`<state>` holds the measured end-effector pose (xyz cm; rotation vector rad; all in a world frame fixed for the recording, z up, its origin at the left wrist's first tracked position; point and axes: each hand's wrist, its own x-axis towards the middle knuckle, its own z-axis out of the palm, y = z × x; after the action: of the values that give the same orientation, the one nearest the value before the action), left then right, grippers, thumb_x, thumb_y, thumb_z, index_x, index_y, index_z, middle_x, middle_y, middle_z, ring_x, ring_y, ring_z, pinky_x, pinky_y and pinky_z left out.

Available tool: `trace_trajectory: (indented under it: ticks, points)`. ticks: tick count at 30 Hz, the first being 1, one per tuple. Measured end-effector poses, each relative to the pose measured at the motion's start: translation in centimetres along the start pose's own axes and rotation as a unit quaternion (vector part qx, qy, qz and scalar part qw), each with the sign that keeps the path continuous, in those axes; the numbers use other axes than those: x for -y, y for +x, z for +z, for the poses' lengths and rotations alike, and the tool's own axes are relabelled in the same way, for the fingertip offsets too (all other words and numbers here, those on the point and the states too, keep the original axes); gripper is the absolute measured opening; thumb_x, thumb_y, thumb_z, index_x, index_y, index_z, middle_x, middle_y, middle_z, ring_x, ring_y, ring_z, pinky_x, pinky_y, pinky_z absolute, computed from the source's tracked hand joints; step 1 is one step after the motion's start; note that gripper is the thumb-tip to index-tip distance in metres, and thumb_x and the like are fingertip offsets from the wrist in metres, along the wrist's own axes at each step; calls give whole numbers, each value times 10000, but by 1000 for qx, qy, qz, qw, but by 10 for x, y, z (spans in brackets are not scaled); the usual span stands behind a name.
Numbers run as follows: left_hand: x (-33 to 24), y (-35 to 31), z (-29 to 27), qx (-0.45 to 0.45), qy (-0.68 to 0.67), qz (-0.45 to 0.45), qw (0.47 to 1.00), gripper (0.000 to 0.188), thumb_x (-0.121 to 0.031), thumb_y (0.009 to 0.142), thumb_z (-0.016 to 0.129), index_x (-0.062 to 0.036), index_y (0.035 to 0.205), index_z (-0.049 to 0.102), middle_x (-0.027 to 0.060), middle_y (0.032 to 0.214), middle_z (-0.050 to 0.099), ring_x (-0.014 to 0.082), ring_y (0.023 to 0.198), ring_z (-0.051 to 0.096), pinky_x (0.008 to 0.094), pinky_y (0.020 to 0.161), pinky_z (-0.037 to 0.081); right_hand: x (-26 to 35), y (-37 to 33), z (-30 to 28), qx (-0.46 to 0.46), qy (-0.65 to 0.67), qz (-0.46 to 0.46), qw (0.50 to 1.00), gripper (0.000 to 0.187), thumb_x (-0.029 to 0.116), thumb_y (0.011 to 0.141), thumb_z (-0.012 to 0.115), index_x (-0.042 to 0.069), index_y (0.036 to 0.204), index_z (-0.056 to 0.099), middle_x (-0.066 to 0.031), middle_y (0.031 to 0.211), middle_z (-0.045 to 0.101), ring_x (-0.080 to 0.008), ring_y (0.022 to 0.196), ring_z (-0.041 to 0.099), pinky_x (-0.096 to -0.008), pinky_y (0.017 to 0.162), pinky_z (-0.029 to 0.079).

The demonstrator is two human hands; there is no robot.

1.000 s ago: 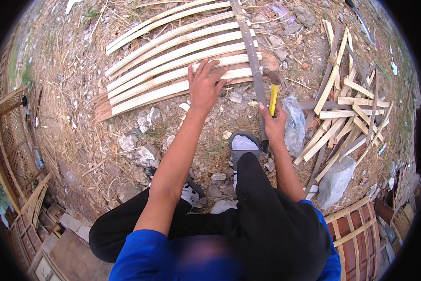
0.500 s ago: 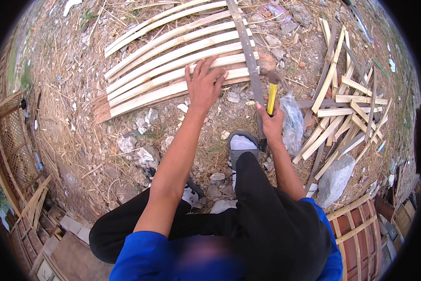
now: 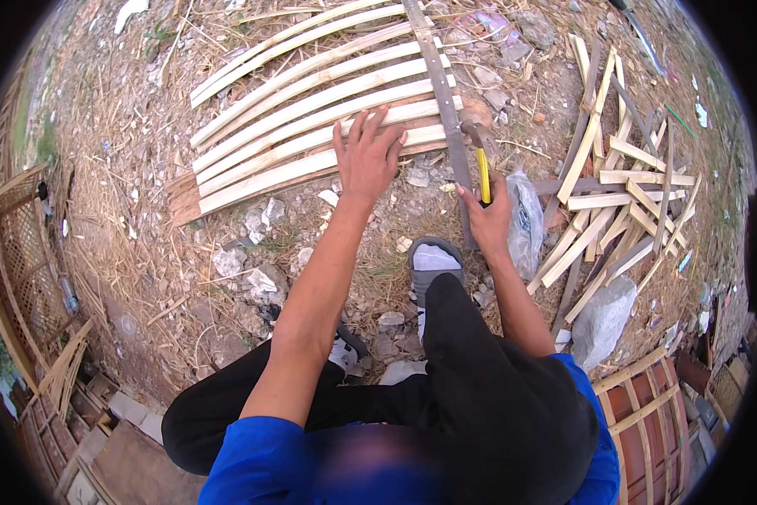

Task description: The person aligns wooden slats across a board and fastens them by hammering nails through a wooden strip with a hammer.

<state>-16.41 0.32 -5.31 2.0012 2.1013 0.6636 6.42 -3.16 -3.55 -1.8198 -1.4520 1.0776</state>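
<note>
Blue sleeves (image 3: 254, 459), black trousers (image 3: 505, 404), grey sandals (image 3: 439, 274)

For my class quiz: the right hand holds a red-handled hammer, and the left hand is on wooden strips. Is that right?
No: the head view shows a yellow, not red, handle on the hammer in the right hand. The left hand is on the wooden strips.

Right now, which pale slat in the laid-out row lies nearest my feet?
The lowest slat in the picture, partly hidden by your left hand; the other slats all lie beyond it.
</note>
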Motion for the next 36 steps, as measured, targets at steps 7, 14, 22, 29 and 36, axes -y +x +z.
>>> trace_trajectory:
  ticks: [7, 14, 22, 29, 36]
  points:
    - [-1, 6, 11, 42, 89, 11, 995, 510, -393, 1007, 460, -203, 1476, 403, 60, 1531, 383, 342, 1438, 270, 585, 1158, 128, -12, 8, 3, -7, 54, 20, 998, 555, 196, 803, 807, -29, 1225, 524, -16, 790, 491, -104, 713, 461, -274, 648, 434]
    - [-5, 5, 17, 97, 103, -11, 990, 721, -483, 1020, 357, 33, 1511, 245, 209, 1600, 189, 427, 1479, 131, 586, 1179, 101, -13, 4, -5, 0, 86, 40, 996, 521, 159, 794, 824, -34, 1176, 528, 3, 837, 488, -61, 721, 441, -226, 641, 419]
    - [-5, 1, 9, 106, 96, -12, 990, 770, -536, 1002, 373, 22, 1516, 242, 199, 1603, 186, 419, 1482, 133, 593, 1175, 109, 2, -8, -18, -39, 3, -51, 998, 398, 225, 961, 627, -56, 1227, 533, -154, 982, 616, -230, 846, 589, -344, 750, 476]
    - [2, 9, -4, 116, 92, -17, 989, 795, -552, 993, 380, 23, 1519, 225, 195, 1607, 173, 406, 1485, 129, 591, 1176, 108, 35, -7, -28, 16, -75, -106, 991, 341, 170, 988, 560, -51, 1247, 555, -279, 1085, 649, -402, 993, 648, -435, 865, 488]
    - [3, 5, -9, 117, 118, -3, 986, 664, -561, 999, 349, -202, 1551, 264, 191, 1610, 154, 426, 1482, 117, 601, 1175, 96, 48, -1, -29, 8, -99, -126, 987, 336, 169, 979, 578, -33, 1248, 563, -241, 986, 672, -368, 865, 670, -421, 749, 505]
